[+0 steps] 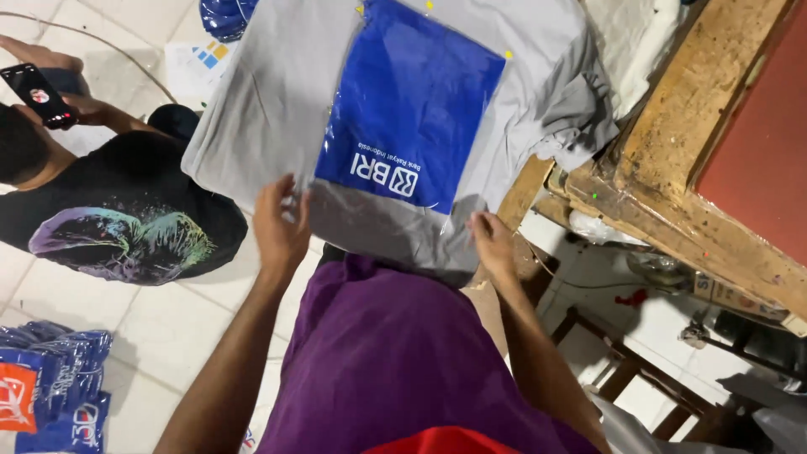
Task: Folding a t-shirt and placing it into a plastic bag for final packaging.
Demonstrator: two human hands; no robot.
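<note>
A clear plastic sleeve (382, 220) lies on top of a grey shirt (277, 92), and inside it sits a flat blue sheet (412, 101) with white printing along its near edge. The sleeve's clear lower part shows the grey cloth through it. The shirt is spread over the upper middle of the view, its far side bunched into folds at about 2 o'clock, against a worn wooden table (672, 109) with a red-brown top.

At 9 o'clock another person in a black printed shirt (118, 219) sits on the white tiled floor (168, 328), holding a phone (38, 94). A pile of blue bags (59, 378) with an orange one among them lies at 8 o'clock on the floor. A dark wooden stool (630, 370) stands at 4 o'clock, below the table.

The left hand (282, 223) rests at the sleeve's near left corner, fingers bent and closed over its edge. The right hand (490, 240) pinches the sleeve's near right corner, fingers drawn together on the plastic. Both hands sit at the shirt's near edge, just above the person's own purple garment (403, 353).
</note>
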